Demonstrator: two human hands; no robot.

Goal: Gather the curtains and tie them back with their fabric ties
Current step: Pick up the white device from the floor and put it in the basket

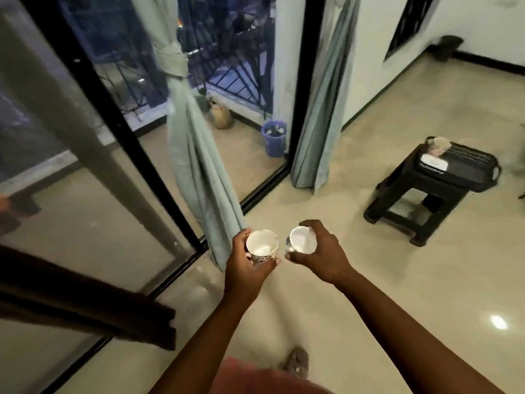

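Curtain by glass door already tied w/ its tie, far curtain right of door hangs loose, both hands—left, right—each grip a cup.

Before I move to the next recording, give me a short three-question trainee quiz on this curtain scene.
1. True or false: the middle curtain is already cinched by its fabric tie.
2. Which curtain hangs loose, with no tie visible around it? A) the right curtain B) the middle curtain
3. What do the left hand and right hand hold?

Key:
1. True.
2. A.
3. One white cup each: the patterned cup in the left, the other cup in the right.
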